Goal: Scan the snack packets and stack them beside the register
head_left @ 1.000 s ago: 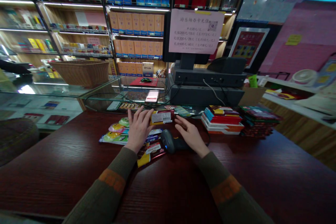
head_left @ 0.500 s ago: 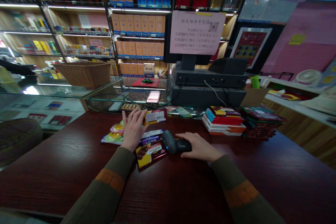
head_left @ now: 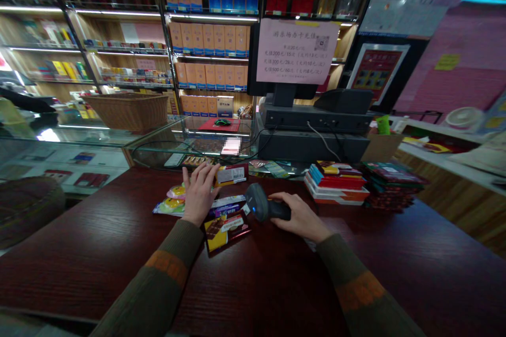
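My right hand [head_left: 301, 217] is wrapped round the handle of a black barcode scanner [head_left: 258, 202], its head pointing left. Fingers spread, my left hand [head_left: 201, 192] is beside a red and yellow packet [head_left: 232, 174] with a barcode label; whether the fingertips touch it I cannot tell. Below the scanner head, a chocolate bar [head_left: 227, 231] in a red and yellow wrapper lies on the dark wooden table [head_left: 245, 295]. Purple packets [head_left: 225, 209] lie just behind the bar. Colourful packets [head_left: 173, 201] are at the left of my left hand.
Stacked boxes and bars [head_left: 336, 183] stand at the right, beside a dark stack of packets [head_left: 393, 185]. Behind are a black register [head_left: 312, 137] with a pink sign [head_left: 296, 52], a glass counter [head_left: 185, 131] with a cable, and a wicker basket [head_left: 128, 110].
The scanner has lifted slightly and shifted right, and my right hand has closed more round its handle. The red and yellow packet near my left hand has moved slightly left.
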Motion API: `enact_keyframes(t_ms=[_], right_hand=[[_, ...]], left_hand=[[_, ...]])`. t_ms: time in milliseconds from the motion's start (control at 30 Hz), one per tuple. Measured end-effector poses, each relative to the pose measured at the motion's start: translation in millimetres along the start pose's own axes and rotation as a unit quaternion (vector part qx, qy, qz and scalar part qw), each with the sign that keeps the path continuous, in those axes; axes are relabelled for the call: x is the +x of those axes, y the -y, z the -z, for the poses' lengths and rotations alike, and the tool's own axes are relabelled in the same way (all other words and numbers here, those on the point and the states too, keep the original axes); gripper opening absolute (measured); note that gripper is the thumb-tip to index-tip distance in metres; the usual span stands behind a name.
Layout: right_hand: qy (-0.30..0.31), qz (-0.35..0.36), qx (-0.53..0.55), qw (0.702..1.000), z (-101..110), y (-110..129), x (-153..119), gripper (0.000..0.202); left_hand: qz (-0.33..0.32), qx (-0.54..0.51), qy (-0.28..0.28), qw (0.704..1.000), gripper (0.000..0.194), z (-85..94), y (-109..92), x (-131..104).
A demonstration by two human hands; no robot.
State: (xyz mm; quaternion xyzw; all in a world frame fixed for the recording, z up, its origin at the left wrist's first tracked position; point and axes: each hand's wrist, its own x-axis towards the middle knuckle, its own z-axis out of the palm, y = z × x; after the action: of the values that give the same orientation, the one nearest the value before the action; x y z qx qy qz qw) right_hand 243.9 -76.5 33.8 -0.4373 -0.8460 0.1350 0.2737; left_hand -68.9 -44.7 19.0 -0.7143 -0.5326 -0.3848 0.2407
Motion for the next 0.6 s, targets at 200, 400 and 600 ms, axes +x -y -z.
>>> enact_keyframes(t_ms=[200,400,600], right_hand=[[0.003,-0.006,0.02,1.0,1.9,6.9,-1.0,0.045],[0.012,0.002,0.033,0.999,2.3,9.9,-1.1,0.045],[0.01,0.006,0.032,0.999,0.6,11.3,-0.8,0.045]], left_hand=[[-0.004,-0.006,-0.008,1.0,0.072,-1.0,-0.1,0.1],[-0.003,-0.007,-0.007,1.0,0.071,-2.5,-0.3,0.2],[-0.006,-0.004,-0.01,1.0,0.068,-3.5,1.0,-1.1]])
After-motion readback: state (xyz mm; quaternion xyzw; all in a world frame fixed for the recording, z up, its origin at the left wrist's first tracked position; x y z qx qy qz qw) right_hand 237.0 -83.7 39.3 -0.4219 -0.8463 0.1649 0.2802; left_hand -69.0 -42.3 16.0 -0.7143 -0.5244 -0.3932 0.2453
